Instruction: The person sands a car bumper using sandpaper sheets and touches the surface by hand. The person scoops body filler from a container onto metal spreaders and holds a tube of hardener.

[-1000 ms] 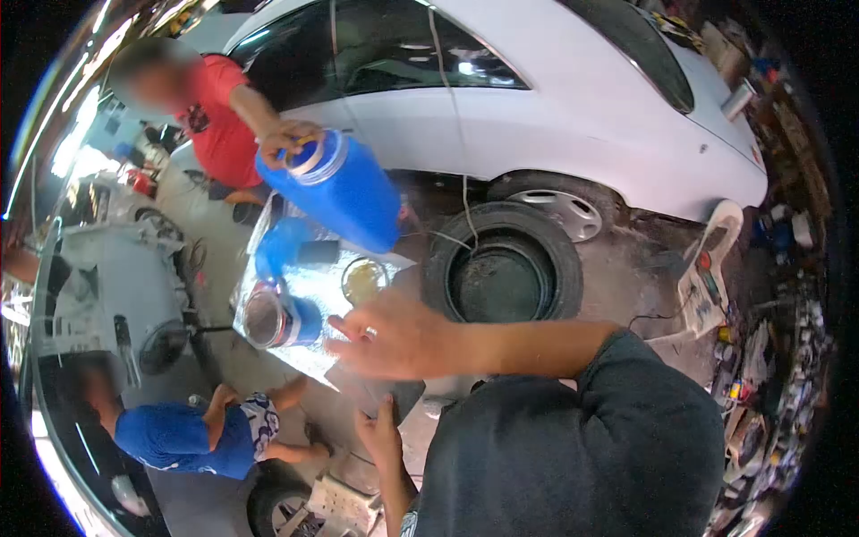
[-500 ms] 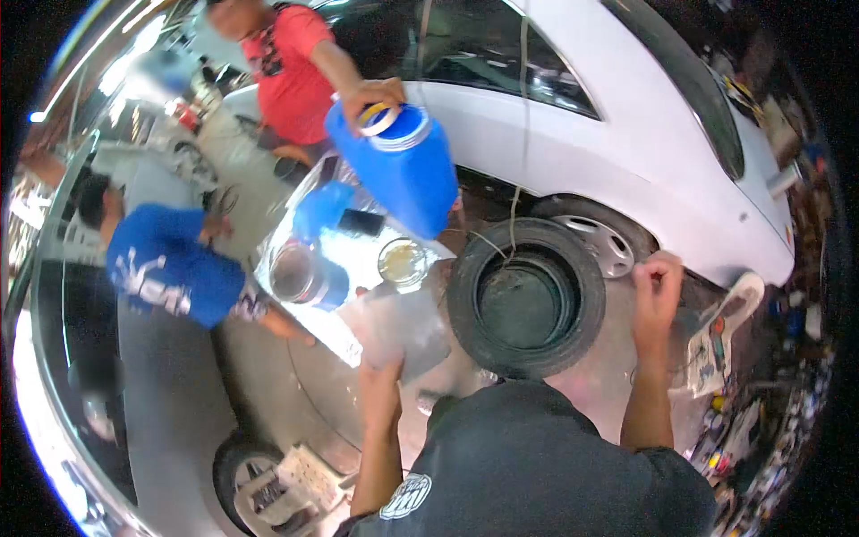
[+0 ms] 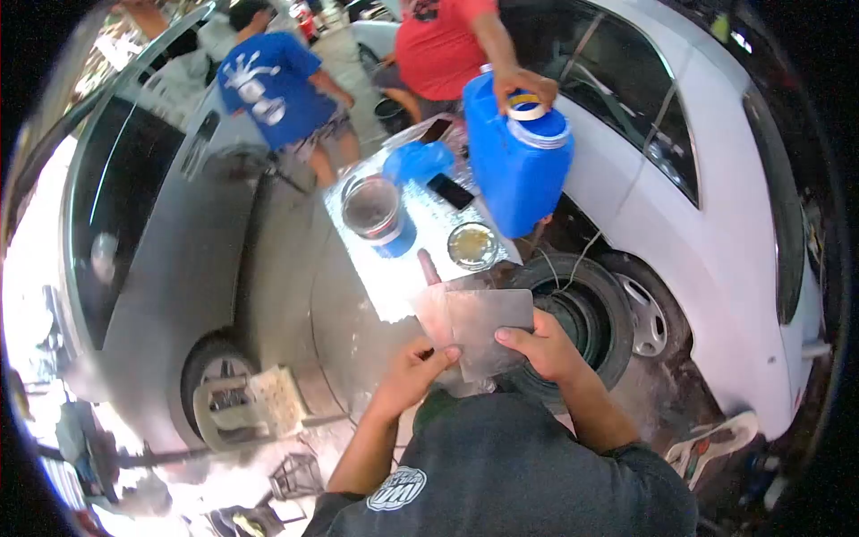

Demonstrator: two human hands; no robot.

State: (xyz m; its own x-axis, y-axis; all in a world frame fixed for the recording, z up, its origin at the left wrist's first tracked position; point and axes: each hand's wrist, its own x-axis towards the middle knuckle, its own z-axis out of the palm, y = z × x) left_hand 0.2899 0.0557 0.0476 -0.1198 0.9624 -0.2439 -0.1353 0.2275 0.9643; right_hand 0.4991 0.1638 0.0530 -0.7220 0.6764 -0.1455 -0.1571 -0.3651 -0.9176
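Note:
A thin grey rectangular sheet (image 3: 490,320) is stretched between my two hands, with a paler pinkish part on its left side. My left hand (image 3: 416,374) is closed on the lower left edge, thumb on top. On the right edge my right hand (image 3: 544,347) pinches it, thumb across the face. Just beyond the sheet stands a small table with a shiny foil-like cover (image 3: 371,277). On it are an open can (image 3: 372,210), a clear round dish (image 3: 472,246) with yellowish contents, a phone (image 3: 450,191) and a blue plastic bag (image 3: 419,162).
Stacked tyres (image 3: 608,345) stand by my right arm, next to a white car (image 3: 725,188). Across the table, a person in a red shirt (image 3: 438,54) rests a hand on a large blue jug (image 3: 514,170). Another person (image 3: 273,89) stands far left, near a grey car (image 3: 170,268).
My right hand has come in from the right and taken hold of the sheet, which my left hand alone held before. The view has turned, so the table appears further right.

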